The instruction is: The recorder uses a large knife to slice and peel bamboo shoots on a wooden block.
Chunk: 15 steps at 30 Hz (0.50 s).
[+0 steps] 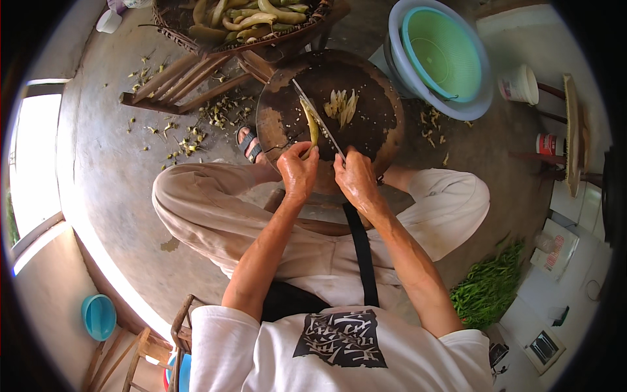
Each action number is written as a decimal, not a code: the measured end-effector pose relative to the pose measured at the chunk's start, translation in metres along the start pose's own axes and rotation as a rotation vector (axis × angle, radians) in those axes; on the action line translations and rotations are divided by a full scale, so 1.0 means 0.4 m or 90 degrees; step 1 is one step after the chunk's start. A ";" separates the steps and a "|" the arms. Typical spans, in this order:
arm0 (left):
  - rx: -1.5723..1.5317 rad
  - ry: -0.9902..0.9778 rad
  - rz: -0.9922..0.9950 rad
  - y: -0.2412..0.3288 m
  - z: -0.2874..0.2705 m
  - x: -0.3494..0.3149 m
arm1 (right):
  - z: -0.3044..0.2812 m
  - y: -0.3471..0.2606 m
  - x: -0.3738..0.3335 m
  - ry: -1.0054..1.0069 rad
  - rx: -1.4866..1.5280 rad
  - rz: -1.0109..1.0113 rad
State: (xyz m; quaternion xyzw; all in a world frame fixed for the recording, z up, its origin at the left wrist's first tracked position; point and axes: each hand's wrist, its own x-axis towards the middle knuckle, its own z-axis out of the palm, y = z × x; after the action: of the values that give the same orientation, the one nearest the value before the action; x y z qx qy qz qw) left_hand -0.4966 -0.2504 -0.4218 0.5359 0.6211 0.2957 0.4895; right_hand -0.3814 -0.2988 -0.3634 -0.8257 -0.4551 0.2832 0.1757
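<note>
My left hand [298, 171] is closed on the near end of a yellow-green pepper [311, 124], which lies on a round, dark wooden chopping block [372, 140]. The pepper looks slit along its length, with pale seeds showing. In my right hand [356, 175] is the handle of a knife [324, 125]. Its blade slants up and left, along the right side of the pepper. A small heap of pale, thin pieces [341, 108] lies just right of the blade, and loose seeds dot the wood around it.
Beyond the block, a wicker basket [189, 40] of long peppers rests by a wooden chair [176, 85]. A green colander [444, 55] sits in a blue-grey basin [482, 104] at the far right. Stem scraps [225, 111] litter the floor; green leafy plants [488, 287] lie at the right.
</note>
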 end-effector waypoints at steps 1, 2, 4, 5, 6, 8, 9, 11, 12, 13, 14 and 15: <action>0.003 -0.002 0.004 0.010 -0.002 0.002 | -0.002 -0.015 0.007 -0.013 0.011 0.008; 0.040 -0.003 0.000 0.022 -0.002 0.002 | 0.000 -0.011 0.017 -0.009 0.015 0.009; 0.076 -0.006 0.002 0.034 -0.005 -0.003 | 0.003 0.010 0.032 0.006 0.033 -0.001; 0.088 -0.016 -0.005 0.024 -0.008 -0.010 | 0.017 0.027 0.030 0.010 0.035 -0.006; 0.102 -0.017 -0.016 0.011 -0.016 -0.015 | 0.017 0.023 0.029 0.009 0.039 -0.012; 0.021 0.016 -0.074 -0.028 -0.016 -0.010 | 0.015 0.015 0.034 0.014 0.026 -0.021; -0.061 0.043 -0.140 -0.031 -0.018 -0.010 | 0.012 0.021 0.034 0.017 0.026 -0.020; -0.103 0.031 -0.143 -0.041 -0.026 -0.008 | -0.001 0.043 0.034 0.016 0.042 -0.073; -0.143 0.024 -0.149 -0.043 -0.034 -0.009 | -0.005 0.053 0.028 0.015 0.042 -0.074; -0.134 0.012 -0.174 -0.047 -0.037 -0.006 | -0.010 0.063 0.018 0.024 0.065 -0.072; -0.134 0.013 -0.175 -0.049 -0.036 -0.010 | -0.013 0.072 0.005 0.032 0.087 -0.070; -0.108 0.009 -0.181 -0.050 -0.032 -0.011 | -0.031 0.065 -0.013 0.039 0.121 -0.064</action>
State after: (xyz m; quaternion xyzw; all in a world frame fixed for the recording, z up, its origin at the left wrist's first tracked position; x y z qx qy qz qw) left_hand -0.5164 -0.2576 -0.4340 0.3973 0.6667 0.2789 0.5656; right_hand -0.3588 -0.3173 -0.3667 -0.7895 -0.4616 0.2905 0.2814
